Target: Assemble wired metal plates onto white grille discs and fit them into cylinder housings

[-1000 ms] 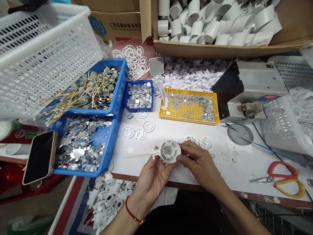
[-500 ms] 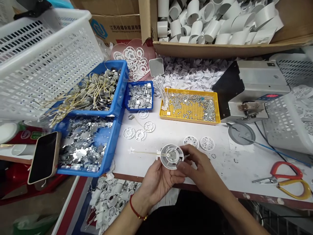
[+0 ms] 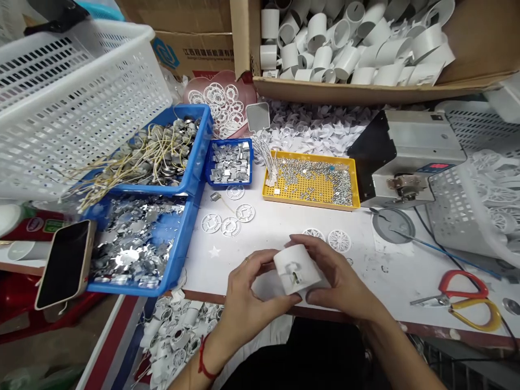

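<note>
Both hands, left (image 3: 254,295) and right (image 3: 339,279), are closed around a white cylindrical plastic housing (image 3: 297,268), gripping it from either side above the near edge of the white worktop (image 3: 260,238), its side wall with a small slotted opening facing the camera. Beyond it lie two white lattice discs (image 3: 339,241), with the yellow perforated tray (image 3: 311,203) of small metal hardware farther back; red-and-yellow-handled scissors (image 3: 459,300) lie to the right.
</note>
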Action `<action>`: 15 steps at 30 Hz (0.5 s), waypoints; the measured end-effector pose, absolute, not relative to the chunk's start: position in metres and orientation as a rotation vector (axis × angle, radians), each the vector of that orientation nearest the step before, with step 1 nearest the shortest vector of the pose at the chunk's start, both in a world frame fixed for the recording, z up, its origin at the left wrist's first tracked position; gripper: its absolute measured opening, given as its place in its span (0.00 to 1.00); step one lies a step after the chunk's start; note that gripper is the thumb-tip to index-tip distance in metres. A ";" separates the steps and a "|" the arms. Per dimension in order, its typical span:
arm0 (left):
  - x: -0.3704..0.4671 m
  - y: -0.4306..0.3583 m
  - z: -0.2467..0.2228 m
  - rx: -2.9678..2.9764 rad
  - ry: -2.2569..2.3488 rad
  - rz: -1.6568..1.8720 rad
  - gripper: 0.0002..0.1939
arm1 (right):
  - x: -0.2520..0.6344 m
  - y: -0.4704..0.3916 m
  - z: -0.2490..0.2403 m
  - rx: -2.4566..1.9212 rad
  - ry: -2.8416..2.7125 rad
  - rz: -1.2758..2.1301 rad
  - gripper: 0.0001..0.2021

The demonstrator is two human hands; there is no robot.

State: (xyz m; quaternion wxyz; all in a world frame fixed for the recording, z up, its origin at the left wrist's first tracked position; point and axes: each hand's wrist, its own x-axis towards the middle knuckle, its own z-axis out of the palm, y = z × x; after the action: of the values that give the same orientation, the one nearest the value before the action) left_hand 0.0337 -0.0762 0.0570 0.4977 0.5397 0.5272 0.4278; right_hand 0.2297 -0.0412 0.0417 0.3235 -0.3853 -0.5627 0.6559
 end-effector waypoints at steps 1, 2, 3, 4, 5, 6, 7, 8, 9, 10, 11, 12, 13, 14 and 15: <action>0.031 -0.075 0.060 1.413 1.299 1.017 0.28 | 0.234 -0.037 0.043 -0.995 -1.537 1.701 0.34; 0.030 -0.074 0.063 1.493 1.302 1.008 0.29 | 0.237 -0.034 0.044 -0.969 -1.594 1.680 0.32; 0.029 -0.074 0.065 1.548 1.289 1.002 0.30 | 0.240 -0.030 0.045 -0.938 -1.647 1.660 0.30; 0.028 -0.073 0.066 1.590 1.269 1.001 0.30 | 0.242 -0.027 0.047 -0.912 -1.695 1.639 0.29; 0.028 -0.073 0.066 1.623 1.249 1.000 0.29 | 0.244 -0.024 0.048 -0.894 -1.737 1.618 0.28; 0.028 -0.073 0.066 1.656 1.232 0.999 0.28 | 0.245 -0.022 0.049 -0.880 -1.778 1.589 0.29; 0.028 -0.072 0.066 1.690 1.218 1.001 0.27 | 0.246 -0.021 0.050 -0.869 -1.817 1.550 0.30; 0.028 -0.072 0.065 1.725 1.208 1.006 0.27 | 0.246 -0.020 0.051 -0.856 -1.855 1.504 0.31; 0.028 -0.071 0.064 1.760 1.200 1.018 0.27 | 0.246 -0.020 0.052 -0.837 -1.888 1.458 0.32; 0.027 -0.071 0.064 1.797 1.189 1.034 0.28 | 0.247 -0.019 0.052 -0.812 -1.915 1.415 0.33; 0.026 -0.070 0.063 1.829 1.176 1.048 0.28 | 0.247 -0.020 0.053 -0.787 -1.938 1.378 0.34; 0.025 -0.069 0.063 1.853 1.161 1.061 0.29 | 0.247 -0.020 0.053 -0.764 -1.955 1.348 0.35; 0.024 -0.069 0.063 1.867 1.147 1.067 0.29 | 0.247 -0.020 0.052 -0.744 -1.967 1.325 0.35; 0.023 -0.069 0.062 1.871 1.138 1.066 0.28 | 0.247 -0.021 0.052 -0.725 -1.973 1.306 0.35; 0.023 -0.068 0.062 1.867 1.134 1.053 0.28 | 0.247 -0.021 0.051 -0.709 -1.974 1.293 0.35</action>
State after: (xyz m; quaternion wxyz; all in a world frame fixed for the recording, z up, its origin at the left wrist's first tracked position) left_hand 0.0226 -0.0684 0.0623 0.3508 0.7210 0.4379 0.4066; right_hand 0.2466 -0.0210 0.0508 0.3324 -0.2714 -0.7557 0.4948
